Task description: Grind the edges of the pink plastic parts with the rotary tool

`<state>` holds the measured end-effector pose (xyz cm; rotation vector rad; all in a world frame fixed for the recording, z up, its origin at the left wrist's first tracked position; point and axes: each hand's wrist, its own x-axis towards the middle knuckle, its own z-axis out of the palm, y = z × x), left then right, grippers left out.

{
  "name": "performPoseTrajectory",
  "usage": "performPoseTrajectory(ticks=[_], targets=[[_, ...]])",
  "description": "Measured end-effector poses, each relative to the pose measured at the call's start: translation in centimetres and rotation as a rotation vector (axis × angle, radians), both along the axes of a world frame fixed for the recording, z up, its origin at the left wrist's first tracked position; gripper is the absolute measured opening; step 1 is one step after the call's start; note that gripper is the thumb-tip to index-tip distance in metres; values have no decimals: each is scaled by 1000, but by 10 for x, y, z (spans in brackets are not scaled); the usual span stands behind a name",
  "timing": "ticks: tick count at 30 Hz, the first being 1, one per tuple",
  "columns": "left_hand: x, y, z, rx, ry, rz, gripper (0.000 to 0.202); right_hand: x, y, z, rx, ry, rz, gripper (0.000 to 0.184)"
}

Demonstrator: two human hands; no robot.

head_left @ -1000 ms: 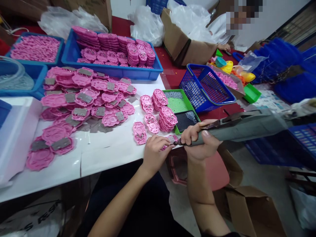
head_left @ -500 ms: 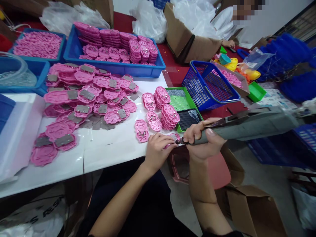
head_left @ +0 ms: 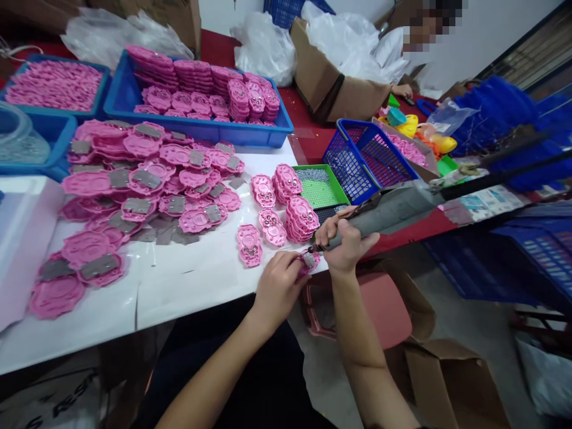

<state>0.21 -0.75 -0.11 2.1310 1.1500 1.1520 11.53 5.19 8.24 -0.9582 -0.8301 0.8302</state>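
With the left hand (head_left: 277, 285) pinching the pink piece (head_left: 309, 261) flat, the right hand (head_left: 346, 241) clasping the driver (head_left: 384, 211) should keep its tip square just beyond those fingers.

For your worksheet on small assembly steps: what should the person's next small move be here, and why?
Probably press the driver tip straight down onto the pink piece. The right hand holds the tool angled with its tip at that piece, and the left hand pins the piece at the table edge.

Two hands, left (head_left: 277, 290) and right (head_left: 346, 243); one grey power tool (head_left: 393, 210); three solid blue trays (head_left: 196, 128); one blue mesh basket (head_left: 370, 156); one green tray (head_left: 322, 185).
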Motion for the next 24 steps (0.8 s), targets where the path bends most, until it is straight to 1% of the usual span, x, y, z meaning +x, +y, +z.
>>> performPoseTrajectory(ticks=[3, 7, 12, 14, 18, 20, 22, 24], targets=[[0, -1, 0, 42, -17, -2, 5, -2, 0, 0, 7, -42, 9, 23], [1, -2, -1, 60, -17, -11, 8, -2, 2, -1, 19, -88, 12, 20], [1, -1, -2, 52, -13, -19, 8, -2, 7, -2, -9, -65, 53, 16], [1, 0, -1, 45, -22, -26, 10, -3, 8, -2, -24, -85, 105, 19], [1, 2, 0, 33, -5, -32, 12, -4, 11, -1, -63, -116, 350, 28], [1, 3, 0, 37, 23, -32, 12, -1, 13, -1, -72, -109, 442, 32], [2, 4, -1, 52, 50, -33, 12, 3, 14, 0, -58, -102, 461, 34], [2, 4, -2, 75, 69, -40, 11, 8, 13, 2, -22, -88, 432, 34]])
